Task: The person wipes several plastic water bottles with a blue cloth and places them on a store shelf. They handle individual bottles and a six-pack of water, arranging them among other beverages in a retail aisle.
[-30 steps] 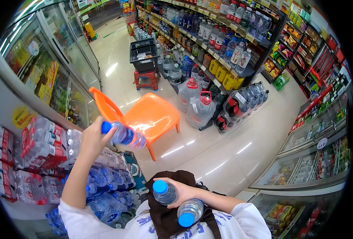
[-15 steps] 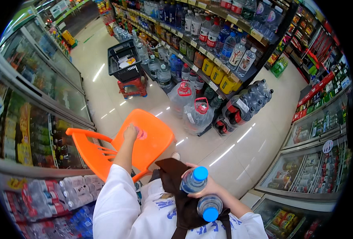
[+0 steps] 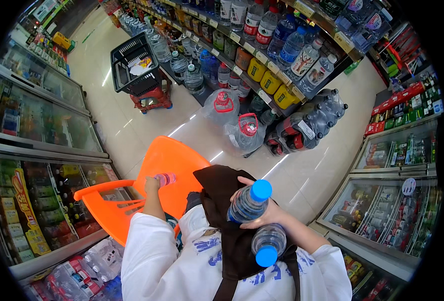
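My left hand (image 3: 152, 184) reaches over the seat of an orange plastic chair (image 3: 174, 155). Its fingers are closed around one end of a small clear pink bottle (image 3: 165, 179), which lies tilted above the seat; part of it is hidden by the hand. Against my dark apron (image 3: 222, 181), my right hand (image 3: 268, 213) grips a clear water bottle (image 3: 247, 203) with a blue cap. Below that hand, a second blue-capped water bottle (image 3: 269, 241) is tucked between the wrist and my chest.
Ahead, a black shopping basket (image 3: 137, 65) sits on a red stool (image 3: 152, 100). Large water jugs (image 3: 244, 133) and a wrapped bottle pack (image 3: 309, 123) stand on the floor by the drink shelves (image 3: 262, 50). Glass-door coolers (image 3: 46, 200) flank the left, with chest freezers (image 3: 382, 210) right.
The view has shifted, so the chair, basket and shelves sit farther left. My left hand and the pink bottle have come slightly nearer to me. My right hand keeps holding the water bottles.
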Available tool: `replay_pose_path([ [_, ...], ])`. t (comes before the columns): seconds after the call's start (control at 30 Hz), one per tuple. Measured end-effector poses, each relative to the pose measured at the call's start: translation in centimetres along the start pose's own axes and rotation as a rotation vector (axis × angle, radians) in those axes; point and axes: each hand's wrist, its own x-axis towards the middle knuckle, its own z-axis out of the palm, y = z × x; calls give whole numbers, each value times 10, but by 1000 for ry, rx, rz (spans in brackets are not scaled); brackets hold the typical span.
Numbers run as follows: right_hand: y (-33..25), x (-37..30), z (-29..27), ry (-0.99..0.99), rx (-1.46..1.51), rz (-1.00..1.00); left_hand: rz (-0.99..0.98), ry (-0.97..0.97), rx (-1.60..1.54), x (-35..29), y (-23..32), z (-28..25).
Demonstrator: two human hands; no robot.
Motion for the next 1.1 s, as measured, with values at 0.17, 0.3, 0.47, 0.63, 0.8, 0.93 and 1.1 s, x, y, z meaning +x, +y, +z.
replay_pose_path([
  [0.17,-14,22,-32,-121,-23,37,-58,-160,-36,0,-4,-6],
  [0.3,-19,22,-62,-144,-28,36,-172,108,119,-77,66,-40],
  [0.47,-19,24,-82,-183,-4,-2,544,310,-150,-101,85,-8],
  [0.63,-16,21,-95,-139,-15,-37,919,-597,-938,-233,206,-79],
  [0.8,-10,11,-106,-42,36,15,1436,-914,-655,-314,274,-140],
  [0.93,-12,0,-115,138,52,17,1382,-885,-458,-337,303,-141],
  [1.1,-20,-18,-124,267,87,-77,1375,-867,-371,-342,324,-125],
])
